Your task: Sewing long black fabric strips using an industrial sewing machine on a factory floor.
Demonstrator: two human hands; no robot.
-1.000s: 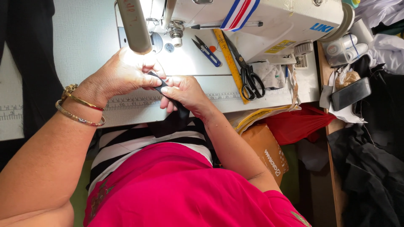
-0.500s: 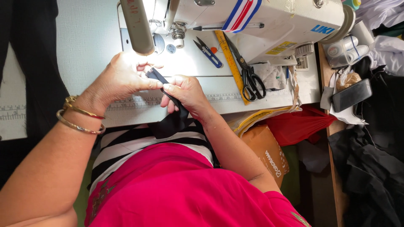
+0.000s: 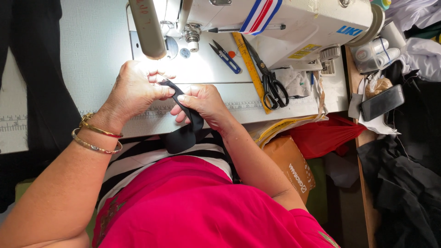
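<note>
Both hands pinch one narrow strip of black fabric (image 3: 186, 124) in front of the white sewing machine (image 3: 294, 23). The left hand (image 3: 135, 89) presses the strip's upper end between thumb and fingers; the right hand (image 3: 202, 102), just beside it, clamps the strip lower down under its thumb. Below the grips, the fabric hangs toward the person's lap. Black-handled scissors (image 3: 271, 78) and a yellow ruler (image 3: 250, 69) lie beneath the machine's arm.
</note>
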